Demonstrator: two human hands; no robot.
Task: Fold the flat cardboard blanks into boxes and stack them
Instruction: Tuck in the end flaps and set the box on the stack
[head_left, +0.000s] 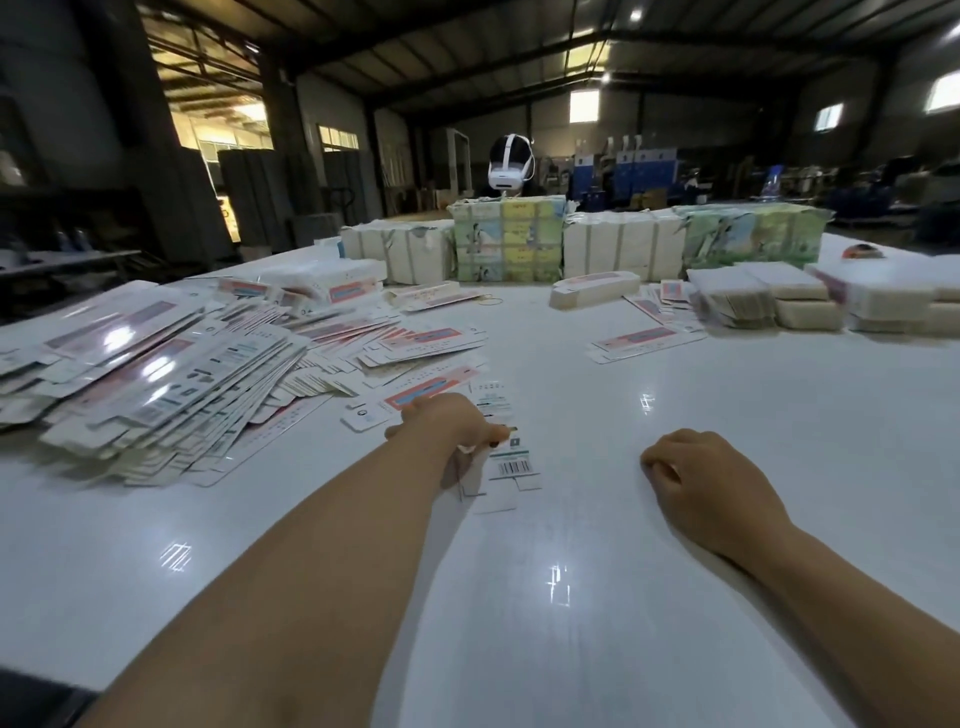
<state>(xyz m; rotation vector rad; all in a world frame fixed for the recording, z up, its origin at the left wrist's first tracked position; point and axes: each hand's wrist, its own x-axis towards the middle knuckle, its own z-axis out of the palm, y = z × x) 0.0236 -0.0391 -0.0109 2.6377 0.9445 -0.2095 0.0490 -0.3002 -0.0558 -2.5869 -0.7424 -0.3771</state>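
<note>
- Left hand (447, 423): fingers pinch a flat blank (498, 452) on the table (571, 571).
- Right hand (696, 483): curled, holding nothing, at 3 o'clock from the blank.
- Loose pile of blanks (156, 374): at 9 o'clock.

2 bare forearms reach into view from the bottom edge, with no sleeve, cuff, glove, watch, band or ring showing on either. The left hand (451, 425) and the right hand (698, 480) are both uncovered. At the lower left corner a small patch of dark fabric (36, 699) shows beside the left arm; what garment it belongs to cannot be told.
</note>
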